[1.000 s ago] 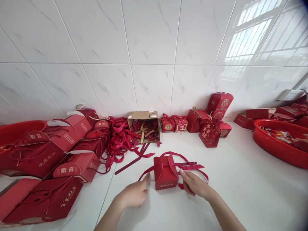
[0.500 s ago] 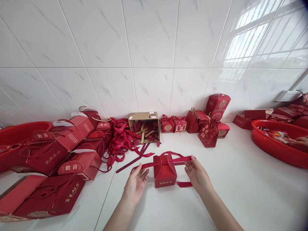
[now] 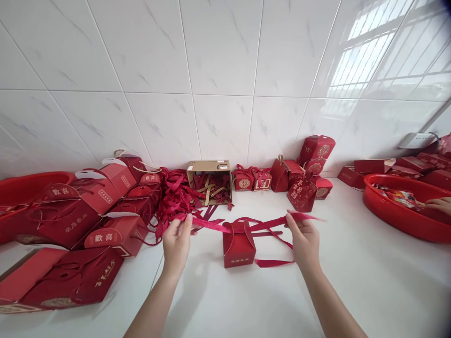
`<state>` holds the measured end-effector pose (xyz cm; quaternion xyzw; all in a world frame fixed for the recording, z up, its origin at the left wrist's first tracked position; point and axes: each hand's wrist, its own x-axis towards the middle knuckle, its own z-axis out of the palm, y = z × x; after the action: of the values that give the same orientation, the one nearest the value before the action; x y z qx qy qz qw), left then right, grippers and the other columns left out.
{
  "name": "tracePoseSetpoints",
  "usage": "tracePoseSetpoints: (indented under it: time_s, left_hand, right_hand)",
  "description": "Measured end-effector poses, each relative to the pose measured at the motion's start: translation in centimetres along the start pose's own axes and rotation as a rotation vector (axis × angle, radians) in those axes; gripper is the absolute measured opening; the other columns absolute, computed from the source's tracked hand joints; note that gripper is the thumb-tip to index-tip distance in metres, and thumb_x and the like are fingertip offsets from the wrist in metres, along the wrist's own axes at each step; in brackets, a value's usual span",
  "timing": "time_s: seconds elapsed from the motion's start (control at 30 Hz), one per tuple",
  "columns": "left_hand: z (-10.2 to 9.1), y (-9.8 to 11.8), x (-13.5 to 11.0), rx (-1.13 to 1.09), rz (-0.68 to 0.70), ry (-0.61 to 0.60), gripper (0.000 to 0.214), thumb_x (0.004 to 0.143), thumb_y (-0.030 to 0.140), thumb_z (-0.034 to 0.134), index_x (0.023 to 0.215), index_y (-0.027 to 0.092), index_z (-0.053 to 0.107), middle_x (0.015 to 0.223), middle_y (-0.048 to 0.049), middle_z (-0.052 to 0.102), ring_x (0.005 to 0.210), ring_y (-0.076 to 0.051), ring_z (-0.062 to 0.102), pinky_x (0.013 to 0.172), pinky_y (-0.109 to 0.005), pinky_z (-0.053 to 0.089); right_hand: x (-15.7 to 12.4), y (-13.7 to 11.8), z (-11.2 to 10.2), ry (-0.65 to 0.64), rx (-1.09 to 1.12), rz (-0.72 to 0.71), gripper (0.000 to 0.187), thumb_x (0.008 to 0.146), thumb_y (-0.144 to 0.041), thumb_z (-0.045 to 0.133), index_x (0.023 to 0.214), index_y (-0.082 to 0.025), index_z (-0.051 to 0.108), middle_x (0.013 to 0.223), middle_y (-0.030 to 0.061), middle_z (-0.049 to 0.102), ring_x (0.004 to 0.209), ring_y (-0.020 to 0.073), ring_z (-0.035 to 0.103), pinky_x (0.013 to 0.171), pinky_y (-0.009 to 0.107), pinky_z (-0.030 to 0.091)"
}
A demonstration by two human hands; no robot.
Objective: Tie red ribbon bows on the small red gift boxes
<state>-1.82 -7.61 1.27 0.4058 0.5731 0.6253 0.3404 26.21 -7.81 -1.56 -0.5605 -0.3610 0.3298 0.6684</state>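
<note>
A small red gift box [image 3: 239, 248] stands on the white counter [image 3: 268, 300] in front of me. A dark red ribbon [image 3: 211, 224] runs across its top and stretches out to both sides. My left hand [image 3: 177, 244] pinches the ribbon's left part, left of the box. To the right of the box, my right hand [image 3: 304, 238] pinches the ribbon's right part, whose end sticks out past my fingers. Both hands are raised above the counter, with the ribbon taut between them. A loose ribbon tail [image 3: 273, 263] lies on the counter by the box's right side.
A brown carton of ribbons [image 3: 210, 182] and a ribbon heap [image 3: 176, 197] sit at the wall. Several red gift boxes [image 3: 84, 211] pile at left, more [image 3: 306, 180] at back right. A red basin [image 3: 405, 211] at right, with another person's hand [image 3: 439, 204] over it.
Both hands have lifted off the counter and moved apart, each taking a part of the ribbon and pulling it taut across the top of the box.
</note>
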Motion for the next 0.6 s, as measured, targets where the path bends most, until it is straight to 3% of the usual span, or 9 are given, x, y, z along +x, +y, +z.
tracePoseSetpoints:
  time_s: [0.1, 0.23, 0.4, 0.6]
  left_hand:
    - [0.2, 2.2, 0.6, 0.155, 0.216, 0.001, 0.024, 0.077, 0.039, 0.067, 0.069, 0.018, 0.059, 0.062, 0.0016, 0.06, 0.061, -0.015, 0.06, 0.062, -0.025, 0.052]
    - [1.4, 4.5, 0.9, 0.078, 0.324, -0.081, 0.022, 0.078, 0.039, 0.067, 0.079, 0.016, 0.067, 0.07, -0.0012, 0.066, 0.065, -0.014, 0.061, 0.063, -0.023, 0.053]
    - [3.2, 6.6, 1.0, 0.079, 0.385, -0.23, 0.023, 0.079, 0.038, 0.067, 0.083, 0.016, 0.071, 0.076, -0.0025, 0.069, 0.065, -0.014, 0.061, 0.061, -0.022, 0.051]
    - [4.6, 7.8, 0.9, -0.09, 0.288, -0.309, 0.019, 0.075, 0.034, 0.074, 0.086, 0.019, 0.071, 0.081, -0.0006, 0.071, 0.073, -0.012, 0.063, 0.068, -0.02, 0.05]
  right_hand:
    - [0.7, -2.3, 0.4, -0.037, -0.148, -0.213, 0.037, 0.081, -0.05, 0.062, 0.092, -0.017, 0.071, 0.092, 0.0092, 0.071, 0.081, 0.0225, 0.064, 0.073, 0.037, 0.052]
    - [1.2, -5.1, 2.1, -0.161, -0.086, -0.376, 0.03, 0.08, -0.045, 0.066, 0.095, -0.019, 0.068, 0.08, 0.0053, 0.07, 0.073, 0.0204, 0.065, 0.068, 0.034, 0.054]
    - [1.5, -7.7, 4.5, -0.328, -0.091, -0.492, 0.026, 0.085, -0.042, 0.06, 0.075, -0.019, 0.067, 0.067, 0.0022, 0.064, 0.069, 0.0191, 0.063, 0.067, 0.033, 0.052]
    - [1.4, -8.9, 6.5, -0.356, 0.012, -0.479, 0.019, 0.079, -0.038, 0.068, 0.081, -0.019, 0.066, 0.074, 0.003, 0.066, 0.072, 0.0181, 0.06, 0.071, 0.033, 0.049]
